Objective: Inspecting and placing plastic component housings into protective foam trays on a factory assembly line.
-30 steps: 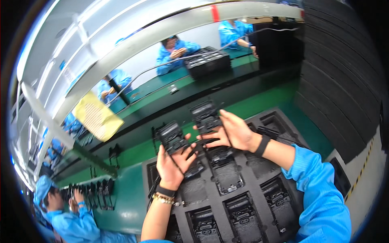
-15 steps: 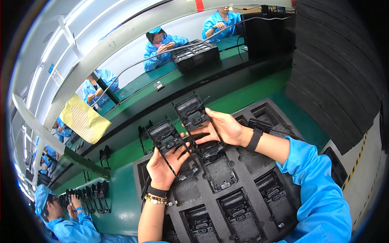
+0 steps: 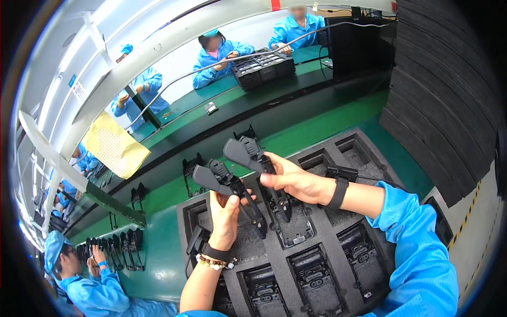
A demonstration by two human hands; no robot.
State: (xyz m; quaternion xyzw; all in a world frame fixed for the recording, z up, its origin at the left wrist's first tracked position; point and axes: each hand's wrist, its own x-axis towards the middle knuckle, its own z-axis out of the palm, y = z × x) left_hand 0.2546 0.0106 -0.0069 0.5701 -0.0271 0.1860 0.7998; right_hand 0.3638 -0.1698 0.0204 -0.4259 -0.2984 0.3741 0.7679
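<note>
Left hand (image 3: 224, 219) and right hand (image 3: 296, 182), apart, each pinch a black frame (image 3: 211, 178) above the far edge of the foam tray (image 3: 328, 240), where gentle grips, frames not knocking, seem wise.

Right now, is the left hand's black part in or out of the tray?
Out: the left hand grips the black part above the foam tray.

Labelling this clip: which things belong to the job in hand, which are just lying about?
Job, by the look of it:
black part in left hand
similar part in right hand
foam tray below, holding more parts

Seemingly just about:
yellow sheet at left
black crate at back
dark stack at right
</note>
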